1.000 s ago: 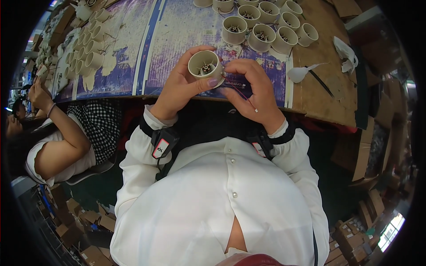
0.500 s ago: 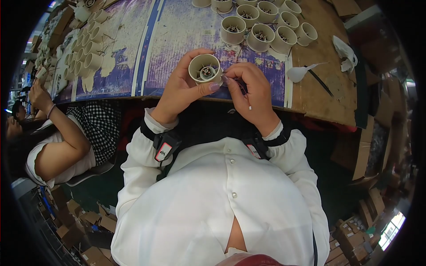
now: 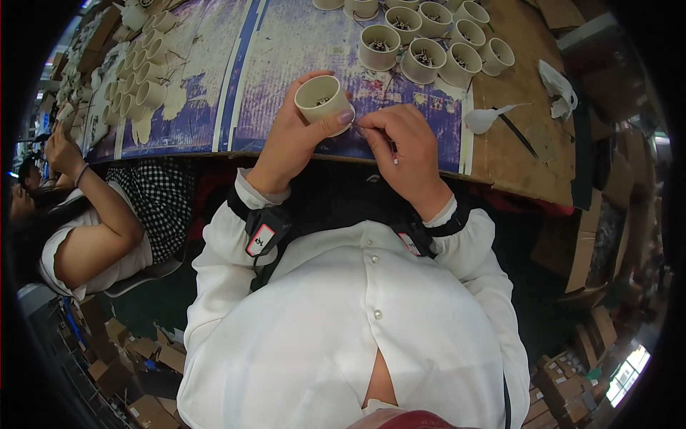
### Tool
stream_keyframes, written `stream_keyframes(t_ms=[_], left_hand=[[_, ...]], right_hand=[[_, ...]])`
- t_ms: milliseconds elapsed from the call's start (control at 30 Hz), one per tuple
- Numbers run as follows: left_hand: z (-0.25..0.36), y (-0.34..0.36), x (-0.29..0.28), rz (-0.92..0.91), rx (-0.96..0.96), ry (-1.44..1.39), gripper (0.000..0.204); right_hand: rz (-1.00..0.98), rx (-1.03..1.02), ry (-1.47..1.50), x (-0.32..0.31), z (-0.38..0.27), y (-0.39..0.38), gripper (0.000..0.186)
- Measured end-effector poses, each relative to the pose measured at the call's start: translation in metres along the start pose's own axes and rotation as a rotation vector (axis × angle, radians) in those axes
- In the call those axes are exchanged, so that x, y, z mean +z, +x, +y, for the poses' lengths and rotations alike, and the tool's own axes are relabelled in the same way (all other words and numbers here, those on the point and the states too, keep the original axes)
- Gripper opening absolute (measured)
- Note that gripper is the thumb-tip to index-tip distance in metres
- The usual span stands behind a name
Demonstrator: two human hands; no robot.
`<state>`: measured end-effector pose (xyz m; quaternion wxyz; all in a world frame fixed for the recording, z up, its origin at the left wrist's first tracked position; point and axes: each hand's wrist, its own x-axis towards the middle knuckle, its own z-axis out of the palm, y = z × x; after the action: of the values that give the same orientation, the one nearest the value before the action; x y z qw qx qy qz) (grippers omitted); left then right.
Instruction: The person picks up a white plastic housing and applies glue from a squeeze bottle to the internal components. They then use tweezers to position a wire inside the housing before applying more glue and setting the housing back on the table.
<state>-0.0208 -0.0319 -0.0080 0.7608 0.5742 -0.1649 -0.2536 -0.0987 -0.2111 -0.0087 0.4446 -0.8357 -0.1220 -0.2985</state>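
The left hand [image 3: 291, 139] is curled round a white cup-shaped housing [image 3: 307, 107], its thumb across the near side and its fingers behind. The housing sits in that grip over the near edge of the counter [image 3: 286, 50], mouth upward and slightly tilted; a dark part [image 3: 323, 102] shows inside.

Just right of the left hand, the right hand [image 3: 407, 146] is nearly closed, thumb and forefinger pinched on a thin wire [image 3: 356, 124] at the housing's side. A small white connector [image 3: 396, 161] shows against the right hand below its thumb.

Beyond the right hand stands a group of similar housings [image 3: 418, 70]. To its right lie a white, thin-nosed object [image 3: 480, 121], a black stick [image 3: 519, 136] and, farther off, a crumpled white wrapper [image 3: 556, 84]. More white housings [image 3: 148, 95] stand well left of the left hand.
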Motion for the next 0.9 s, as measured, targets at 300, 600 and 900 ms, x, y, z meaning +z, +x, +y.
stream_keyframes(t_ms=[300,600,900], left_hand=[[-0.012,0.002,0.009,0.153,0.265,0.560,0.063],[-0.017,0.004,0.011,0.231,0.390,0.892,0.058],[-0.016,0.006,0.007,0.283,0.385,0.981,0.058]], right_hand=[[-0.121,-0.139,-0.282,-0.010,0.007,-0.007,0.018],[-0.273,-0.080,-0.431,-0.011,0.001,-0.015,0.019],[-0.083,0.318,-0.626,-0.170,0.020,-0.039,0.016]])
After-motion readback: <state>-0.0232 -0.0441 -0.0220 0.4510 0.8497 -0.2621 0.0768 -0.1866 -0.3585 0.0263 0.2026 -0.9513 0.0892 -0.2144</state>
